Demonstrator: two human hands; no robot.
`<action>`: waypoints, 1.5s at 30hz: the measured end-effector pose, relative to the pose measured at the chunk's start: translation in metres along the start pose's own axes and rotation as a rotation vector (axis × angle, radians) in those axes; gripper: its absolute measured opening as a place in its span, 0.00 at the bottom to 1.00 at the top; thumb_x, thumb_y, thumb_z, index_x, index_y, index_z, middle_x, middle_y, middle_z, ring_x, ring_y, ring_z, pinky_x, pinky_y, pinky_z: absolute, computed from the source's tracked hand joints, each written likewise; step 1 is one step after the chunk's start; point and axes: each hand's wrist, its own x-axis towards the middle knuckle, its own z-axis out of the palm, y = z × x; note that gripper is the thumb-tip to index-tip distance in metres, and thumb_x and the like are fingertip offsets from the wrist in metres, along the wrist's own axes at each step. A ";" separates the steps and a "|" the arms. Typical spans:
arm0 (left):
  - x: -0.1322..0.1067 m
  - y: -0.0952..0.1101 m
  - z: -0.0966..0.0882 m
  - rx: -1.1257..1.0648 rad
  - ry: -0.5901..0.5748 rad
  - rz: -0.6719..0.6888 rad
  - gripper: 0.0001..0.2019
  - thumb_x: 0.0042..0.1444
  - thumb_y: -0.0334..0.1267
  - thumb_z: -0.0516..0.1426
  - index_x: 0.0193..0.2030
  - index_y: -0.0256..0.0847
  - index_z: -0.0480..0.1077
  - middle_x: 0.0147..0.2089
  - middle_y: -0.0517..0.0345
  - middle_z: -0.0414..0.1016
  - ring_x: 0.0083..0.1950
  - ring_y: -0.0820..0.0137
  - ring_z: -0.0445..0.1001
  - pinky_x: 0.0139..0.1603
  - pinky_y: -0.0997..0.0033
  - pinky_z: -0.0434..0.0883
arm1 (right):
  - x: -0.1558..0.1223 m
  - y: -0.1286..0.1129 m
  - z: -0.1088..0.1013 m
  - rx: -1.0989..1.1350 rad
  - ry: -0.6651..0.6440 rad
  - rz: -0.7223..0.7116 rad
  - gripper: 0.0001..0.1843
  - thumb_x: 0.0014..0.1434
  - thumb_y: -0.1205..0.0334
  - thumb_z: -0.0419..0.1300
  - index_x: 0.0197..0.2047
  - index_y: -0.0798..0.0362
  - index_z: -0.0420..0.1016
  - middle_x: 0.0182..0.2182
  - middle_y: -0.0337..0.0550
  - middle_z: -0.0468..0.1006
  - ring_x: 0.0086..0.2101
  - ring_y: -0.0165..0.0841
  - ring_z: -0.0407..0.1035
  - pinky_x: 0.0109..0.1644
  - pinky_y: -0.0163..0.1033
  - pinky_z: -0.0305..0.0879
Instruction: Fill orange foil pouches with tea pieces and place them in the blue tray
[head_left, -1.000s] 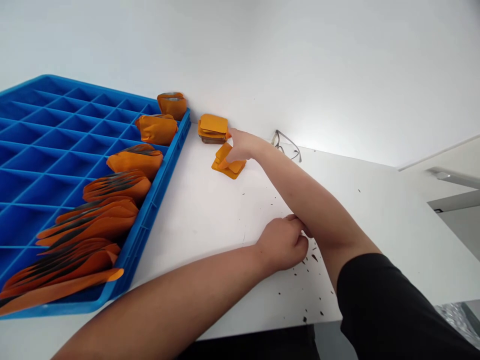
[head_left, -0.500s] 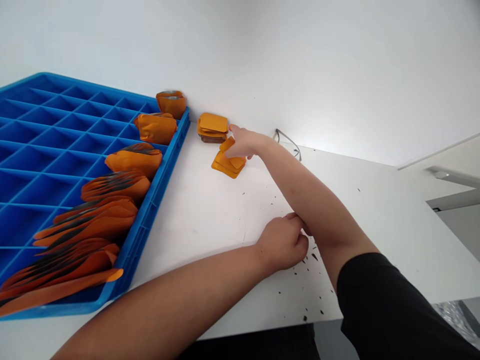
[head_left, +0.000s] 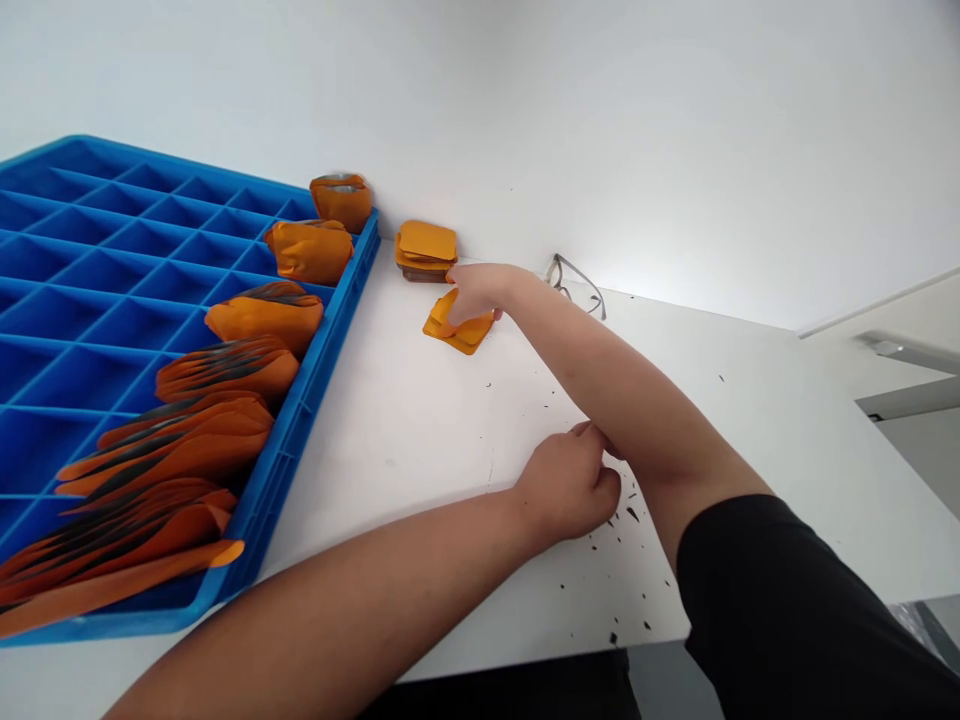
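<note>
My right hand (head_left: pixel 478 291) is stretched out over a small pile of flat orange pieces (head_left: pixel 466 338) with rounded corners. Its thumb and fingers close on the top orange piece, partly hiding it. Just behind stands a neater stack of orange pieces (head_left: pixel 427 242) with darker edges below. My left hand (head_left: pixel 574 485) is closed in a fist on the white table, under my right forearm. Its fingertips are hidden, so whatever they may hold does not show.
To the left lies a blue divided tray (head_left: pixel 304 410), its right-hand compartments filled with bundles of orange and dark sheets (head_left: pixel 266 315). Eyeglasses (head_left: pixel 577 285) rest against the back wall. Dark scraps (head_left: pixel 631 514) are scattered near the table's front edge.
My right hand has come down slightly onto the small pile, lowering the orange piece that stood tilted in its fingers. My left fist stays in place.
</note>
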 end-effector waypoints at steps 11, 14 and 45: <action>0.000 0.002 -0.002 0.041 -0.027 0.002 0.12 0.54 0.31 0.52 0.45 0.40 0.70 0.46 0.53 0.78 0.41 0.60 0.78 0.40 0.61 0.75 | -0.010 -0.009 0.010 -0.081 0.046 -0.100 0.38 0.54 0.49 0.68 0.65 0.52 0.65 0.60 0.53 0.74 0.53 0.45 0.72 0.53 0.49 0.72; 0.001 0.003 -0.003 0.046 -0.046 0.016 0.12 0.55 0.31 0.52 0.45 0.40 0.71 0.47 0.53 0.79 0.43 0.60 0.78 0.43 0.61 0.76 | -0.017 -0.005 0.008 -0.070 0.066 -0.128 0.42 0.49 0.50 0.71 0.64 0.52 0.66 0.60 0.52 0.74 0.52 0.48 0.72 0.49 0.48 0.72; 0.001 0.002 -0.001 0.107 -0.094 0.113 0.09 0.53 0.29 0.52 0.39 0.40 0.71 0.45 0.54 0.81 0.47 0.59 0.79 0.52 0.58 0.74 | -0.052 -0.018 0.038 -0.148 0.026 -0.337 0.51 0.50 0.42 0.70 0.71 0.53 0.59 0.67 0.53 0.65 0.62 0.52 0.63 0.57 0.52 0.70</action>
